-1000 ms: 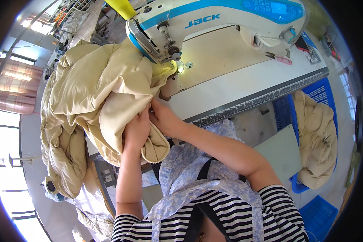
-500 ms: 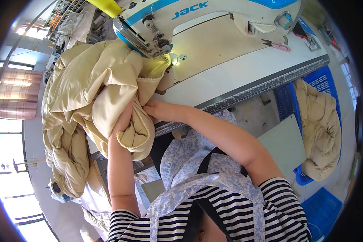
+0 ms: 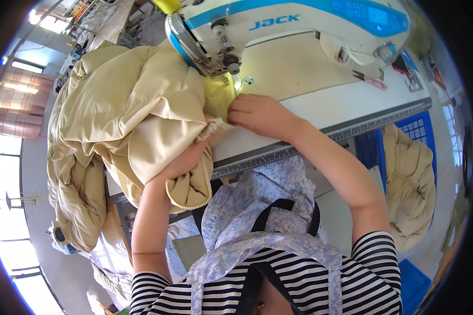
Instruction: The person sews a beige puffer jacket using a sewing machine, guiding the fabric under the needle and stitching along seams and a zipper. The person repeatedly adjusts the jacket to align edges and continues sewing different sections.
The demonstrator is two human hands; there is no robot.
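Note:
A shiny beige puffer jacket (image 3: 126, 94) lies heaped over the left side of the sewing machine (image 3: 278, 23), and its edge runs under the lit needle area. My left hand (image 3: 188, 157) is closed on the jacket beside its zipper edge, with folds covering part of the fingers. Close in front of the needle, my right hand (image 3: 265, 116) has its fingers curled on the edge of the fabric. A cream zipper (image 3: 194, 206) curves along a fold hanging over the table edge, below my left hand.
Pink-handled thread snips (image 3: 374, 82) rest at the right of the machine bed. A ruler strip (image 3: 331, 134) follows the table's front edge. On the right, a blue crate (image 3: 423, 126) holds another beige padded garment (image 3: 407, 184). A second blue crate (image 3: 415, 283) stands below it.
My right hand has moved up and right, from beside my left hand to the fabric near the needle. The zipper edge by my left hand has shifted, and the head view has tilted slightly.

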